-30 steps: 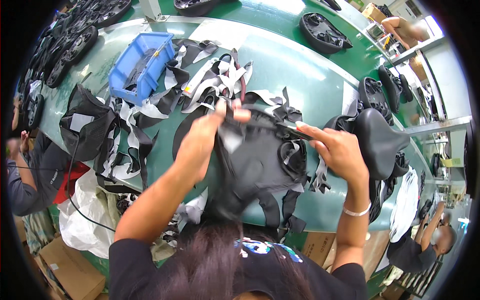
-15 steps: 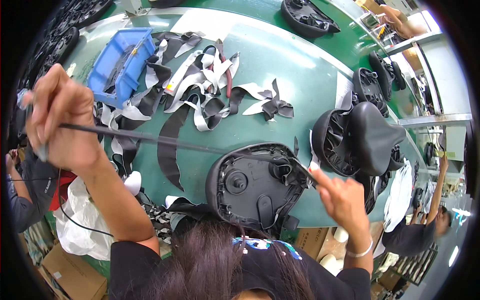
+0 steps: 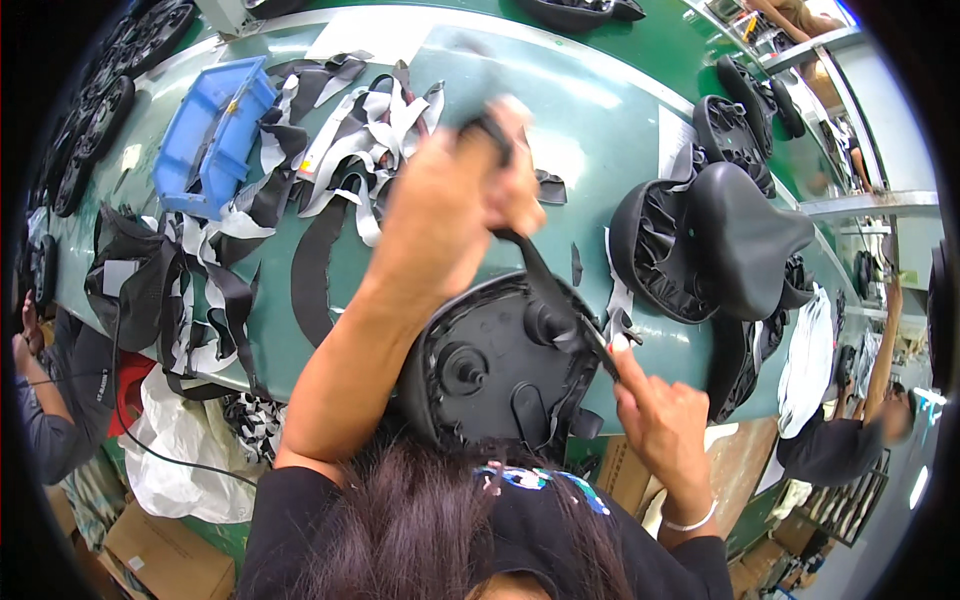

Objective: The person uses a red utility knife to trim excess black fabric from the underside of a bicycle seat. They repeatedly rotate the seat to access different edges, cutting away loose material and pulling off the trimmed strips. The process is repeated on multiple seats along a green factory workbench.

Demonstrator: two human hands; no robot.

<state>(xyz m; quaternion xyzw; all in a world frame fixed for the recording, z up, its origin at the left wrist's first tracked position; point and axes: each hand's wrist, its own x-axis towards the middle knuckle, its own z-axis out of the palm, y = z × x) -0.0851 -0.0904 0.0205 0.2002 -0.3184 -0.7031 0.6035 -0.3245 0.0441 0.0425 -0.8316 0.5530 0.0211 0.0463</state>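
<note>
Green surface (image 3: 620, 120) crowded with saddle parts and strap offcuts.

A blue plastic bin (image 3: 212, 135) sits at the far left, just beside a tangled heap of black and white strips (image 3: 340, 150). At the near edge lies an upturned black saddle shell (image 3: 500, 370). To the right, finished black saddles (image 3: 720, 250) are stacked touching each other, with more saddles (image 3: 745, 110) behind them. A white sheet (image 3: 375, 35) lies near the far rim.
</note>
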